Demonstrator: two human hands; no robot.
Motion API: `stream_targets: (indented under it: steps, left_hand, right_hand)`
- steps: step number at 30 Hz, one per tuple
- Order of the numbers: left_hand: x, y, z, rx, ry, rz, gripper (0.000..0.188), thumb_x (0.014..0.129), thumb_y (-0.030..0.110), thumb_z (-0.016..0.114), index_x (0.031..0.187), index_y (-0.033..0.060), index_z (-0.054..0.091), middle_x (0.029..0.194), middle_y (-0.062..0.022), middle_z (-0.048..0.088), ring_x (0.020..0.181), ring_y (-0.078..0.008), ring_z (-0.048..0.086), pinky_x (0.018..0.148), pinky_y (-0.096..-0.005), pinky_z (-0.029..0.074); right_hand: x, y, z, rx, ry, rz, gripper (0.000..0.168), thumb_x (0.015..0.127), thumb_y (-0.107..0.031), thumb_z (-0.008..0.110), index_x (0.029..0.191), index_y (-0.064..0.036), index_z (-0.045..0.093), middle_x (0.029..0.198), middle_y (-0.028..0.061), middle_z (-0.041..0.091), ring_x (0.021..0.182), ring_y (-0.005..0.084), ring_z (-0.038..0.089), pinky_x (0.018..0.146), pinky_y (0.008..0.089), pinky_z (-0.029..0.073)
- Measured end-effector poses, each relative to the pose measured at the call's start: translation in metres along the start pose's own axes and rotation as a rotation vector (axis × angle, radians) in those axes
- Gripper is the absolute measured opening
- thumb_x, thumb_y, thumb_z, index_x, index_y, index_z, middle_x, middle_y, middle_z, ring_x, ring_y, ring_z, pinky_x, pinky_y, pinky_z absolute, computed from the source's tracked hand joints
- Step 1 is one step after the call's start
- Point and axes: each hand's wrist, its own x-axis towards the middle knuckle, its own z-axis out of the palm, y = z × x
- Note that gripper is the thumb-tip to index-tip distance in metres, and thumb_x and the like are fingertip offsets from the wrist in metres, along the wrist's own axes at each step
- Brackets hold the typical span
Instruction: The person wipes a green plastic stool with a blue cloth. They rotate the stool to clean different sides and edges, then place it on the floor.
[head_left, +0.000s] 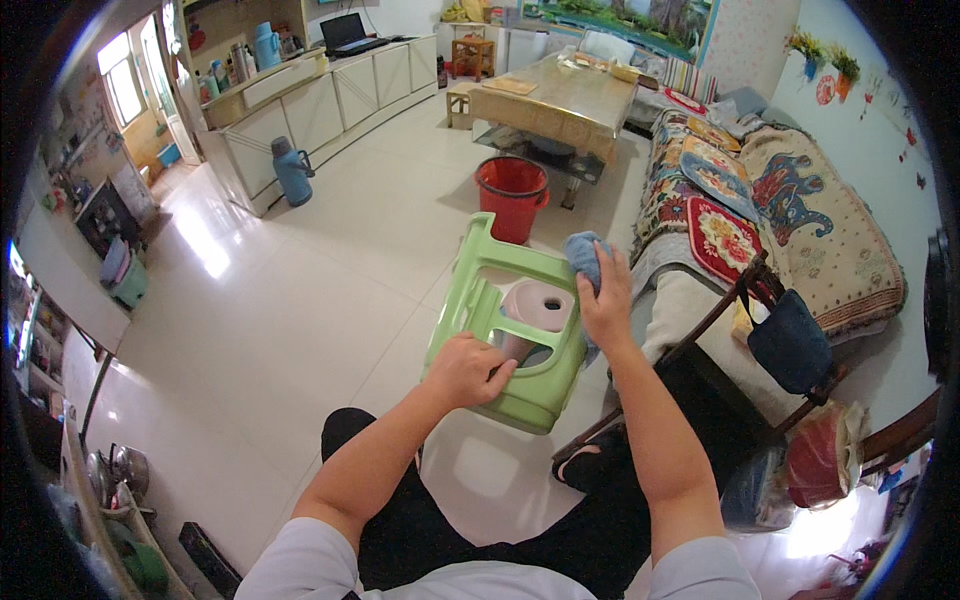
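In front of my knees a light green plastic stool (517, 391) is tilted, with large openings in it. My left hand (465, 371) grips its near left bar, thumb lying across the green plastic. My right hand (606, 296) holds a bunched blue-grey cloth (583, 251) against the stool's far right edge. Through the openings shows a pale pink plastic object (529, 300) with a dark oval hole; its full shape is hidden by the green bars.
Just beyond the stool stands a red bin (510, 196). A low covered table (555, 97) is behind it. A sofa (660, 195) and a dark chair (712, 390) with a hanging bag (791, 345) line the right. A blue thermos flask (291, 172) stands by the white cabinet (315, 105).
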Motion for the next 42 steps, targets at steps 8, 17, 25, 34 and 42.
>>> stream_targets:
  steps: [8, 17, 25, 34, 42]
  left_hand:
    - [-0.004, 0.015, 0.010, -0.003, -0.084, 0.094, 0.032, 0.088, 0.025, 0.065, 0.061, 0.0093, 0.058, 0.060, -0.0117, 0.058, 0.060, -0.0347, 0.060, 0.067, -0.0453, 0.047]
    - [-0.006, -0.002, 0.017, 0.054, -0.026, 0.049, 0.034, 0.088, 0.021, 0.064, 0.057, 0.0092, 0.057, 0.058, -0.0126, 0.060, 0.056, -0.0355, 0.060, 0.066, -0.0459, 0.047]
    - [-0.012, -0.015, 0.015, 0.064, 0.006, -0.060, 0.034, 0.089, 0.022, 0.062, 0.058, 0.0072, 0.062, 0.060, -0.0158, 0.063, 0.057, -0.0376, 0.061, 0.068, -0.0471, 0.049]
    - [-0.009, -0.016, 0.003, 0.091, 0.061, -0.091, 0.035, 0.089, 0.020, 0.064, 0.056, 0.0072, 0.060, 0.058, -0.0155, 0.061, 0.057, -0.0373, 0.061, 0.066, -0.0470, 0.048]
    - [-0.007, 0.002, 0.012, 0.022, 0.001, 0.025, 0.034, 0.089, 0.020, 0.064, 0.058, 0.0082, 0.057, 0.057, -0.0136, 0.059, 0.057, -0.0363, 0.060, 0.066, -0.0463, 0.048]
  right_hand:
    - [0.018, 0.050, -0.012, -0.226, 0.170, 0.391, 0.048, 0.095, -0.044, 0.060, 0.128, -0.009, 0.066, 0.141, 0.0245, 0.052, 0.132, 0.0436, 0.048, 0.107, 0.0556, 0.039]
    - [-0.005, 0.041, 0.024, -0.014, 0.124, 0.149, 0.044, 0.097, -0.029, 0.060, 0.134, -0.005, 0.061, 0.151, 0.0262, 0.044, 0.139, 0.0497, 0.038, 0.118, 0.0550, 0.028]
    - [-0.019, 0.006, 0.035, 0.146, -0.094, 0.153, 0.046, 0.096, -0.027, 0.059, 0.137, -0.005, 0.059, 0.154, 0.0277, 0.041, 0.142, 0.0530, 0.033, 0.120, 0.0556, 0.025]
    - [-0.019, -0.027, 0.019, 0.139, -0.076, 0.009, 0.047, 0.094, -0.014, 0.060, 0.141, -0.008, 0.056, 0.150, 0.0271, 0.043, 0.140, 0.0452, 0.040, 0.117, 0.0480, 0.033]
    - [0.009, 0.052, 0.009, -0.015, 0.131, 0.136, 0.040, 0.093, -0.018, 0.063, 0.131, -0.005, 0.064, 0.141, 0.0305, 0.049, 0.130, 0.0470, 0.047, 0.112, 0.0524, 0.037]
